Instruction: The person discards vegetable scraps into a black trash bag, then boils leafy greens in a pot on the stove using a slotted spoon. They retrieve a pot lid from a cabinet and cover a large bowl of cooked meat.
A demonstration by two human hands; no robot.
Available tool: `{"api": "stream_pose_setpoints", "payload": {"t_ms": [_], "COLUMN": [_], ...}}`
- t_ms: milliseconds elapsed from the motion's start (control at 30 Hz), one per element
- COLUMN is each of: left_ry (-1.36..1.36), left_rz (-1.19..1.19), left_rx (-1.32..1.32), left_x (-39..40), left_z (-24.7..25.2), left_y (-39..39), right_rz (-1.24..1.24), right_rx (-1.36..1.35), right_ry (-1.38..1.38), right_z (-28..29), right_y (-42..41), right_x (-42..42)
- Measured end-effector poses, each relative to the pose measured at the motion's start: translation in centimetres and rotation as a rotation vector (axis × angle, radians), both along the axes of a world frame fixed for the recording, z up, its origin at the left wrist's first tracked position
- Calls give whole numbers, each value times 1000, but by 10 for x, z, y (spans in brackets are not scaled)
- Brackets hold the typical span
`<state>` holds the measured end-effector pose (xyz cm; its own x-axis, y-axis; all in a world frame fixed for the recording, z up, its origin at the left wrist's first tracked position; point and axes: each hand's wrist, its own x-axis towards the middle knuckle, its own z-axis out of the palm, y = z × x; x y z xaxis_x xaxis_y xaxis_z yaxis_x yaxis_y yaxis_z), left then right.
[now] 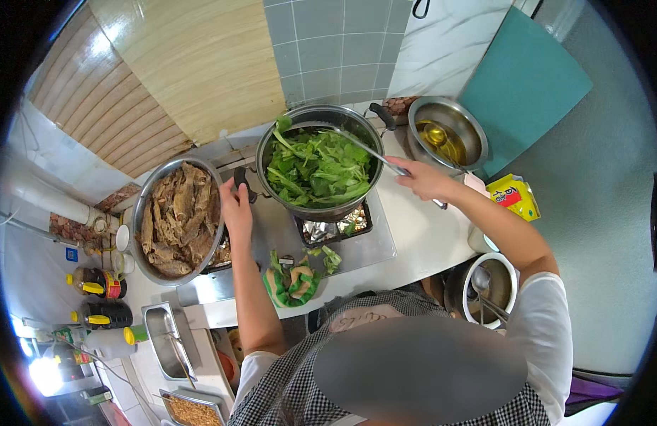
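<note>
A large metal pot on the gas stove is heaped with leafy greens. My right hand grips the long metal handle of a cooking utensil, which slants down into the pot's far side. Its head lies among the leaves, mostly hidden, so its kind is unclear. At the pot's left, my left hand has thumb and fingers around the black side handle. Close beside that hand stands a wide metal basin full of browned, fried-looking pieces, probably fish.
A patterned cloth and loose leaves lie at the stove's front. Back right stands a metal pot of oil with a ladle; a yellow packet is nearby. Below is a white-rimmed bucket. Sauce bottles and a metal tray sit left.
</note>
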<state>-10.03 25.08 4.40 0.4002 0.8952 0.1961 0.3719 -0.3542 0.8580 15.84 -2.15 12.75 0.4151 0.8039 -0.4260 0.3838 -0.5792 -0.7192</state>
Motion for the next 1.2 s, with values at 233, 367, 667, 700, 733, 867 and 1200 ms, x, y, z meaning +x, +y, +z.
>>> {"api": "stream_pose_setpoints", "payload": {"t_ms": [233, 367, 667, 700, 733, 867, 1200], "left_ry": [3, -2, -56, -67, -77, -188, -207], "left_rz": [36, 31, -8, -16, -24, -53, -138], "left_rx": [69, 96, 273, 259, 246, -23, -115], "left_x": [3, 3, 0, 0, 1, 2, 11], "left_z": [1, -3, -20, -20, -19, 2, 6], "left_y": [-8, -3, 13, 14, 14, 4, 7], "right_rz": [322, 309, 299, 288, 276, 130, 441], "right_rx": [127, 71, -172, -130, -87, -164, -399], "right_ry": [-301, -363, -333, -347, -362, -196, -220], "right_z": [35, 74, 162, 167, 170, 196, 145], "right_y": [-34, -66, -97, -99, -102, -96, -43], "right_x": [-18, -32, -36, -35, -34, -34, -18]}}
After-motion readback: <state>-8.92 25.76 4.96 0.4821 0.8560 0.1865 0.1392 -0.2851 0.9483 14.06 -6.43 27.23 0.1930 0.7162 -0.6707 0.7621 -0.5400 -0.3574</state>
